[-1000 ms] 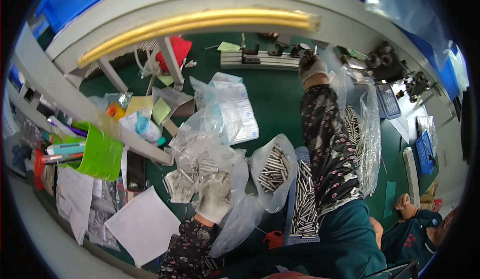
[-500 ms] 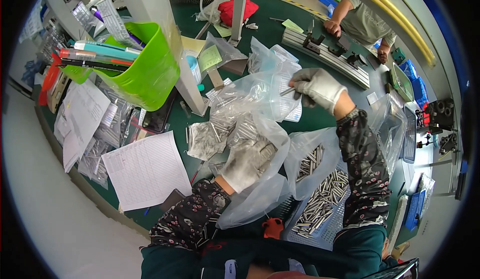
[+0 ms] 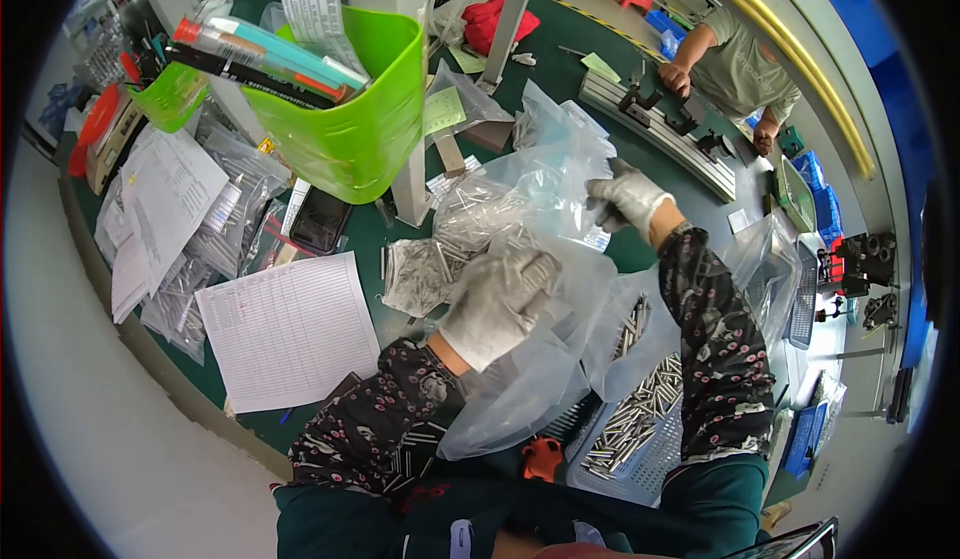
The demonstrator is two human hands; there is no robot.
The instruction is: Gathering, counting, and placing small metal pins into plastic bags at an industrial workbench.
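Observation:
My left hand (image 3: 500,307), in a white glove, rests over the clear plastic bags with its fingers curled; what they hold is hidden. My right hand (image 3: 632,199), gloved too, is farther off, fingers bent in at the edge of a large clear bag (image 3: 565,164); I cannot make out anything between them. Under and beyond my left hand, bags of metal pins (image 3: 470,209) lie in a heap. An open clear bag (image 3: 625,344) with loose pins stands beside a blue basket (image 3: 640,474) full of short metal pins (image 3: 640,419), near my body.
A printed sheet (image 3: 290,334) lies at left, near a black phone (image 3: 320,221). A green pen holder (image 3: 370,129) hangs by a grey post (image 3: 412,184). Beyond are a metal rail fixture (image 3: 660,134) and a co-worker's hands (image 3: 676,81). A red cloth (image 3: 500,24) lies far off.
My right hand has lowered slightly toward the large bag; the metal pin that showed in its fingers no longer shows. The bag by my left hand has spread to the right. My view has shifted.

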